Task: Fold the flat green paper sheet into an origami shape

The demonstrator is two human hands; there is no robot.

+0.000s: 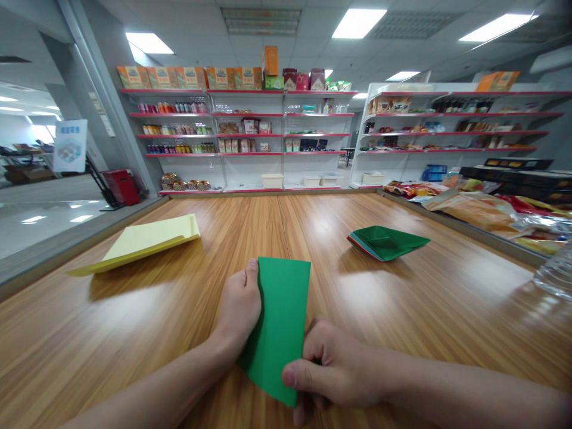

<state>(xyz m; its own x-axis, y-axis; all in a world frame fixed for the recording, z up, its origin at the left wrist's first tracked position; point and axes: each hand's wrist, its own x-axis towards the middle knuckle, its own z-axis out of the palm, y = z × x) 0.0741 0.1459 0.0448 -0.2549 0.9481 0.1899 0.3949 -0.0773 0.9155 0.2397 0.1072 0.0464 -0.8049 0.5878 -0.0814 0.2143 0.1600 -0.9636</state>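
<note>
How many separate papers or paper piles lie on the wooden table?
3: green paper under both hands, yellow paper far left, green stack far right. The stack may hide more sheets.

Person, head view: left hand (239, 307) and right hand (333, 369), both bare, no gloves, rings or watch; forearms bare, no sleeves in frame.

We see our right hand (328, 366) covering the green paper's (279, 322) near corner, while a clear plastic thing (554, 271) at the table's (179, 310) right edge is cut off.
</note>
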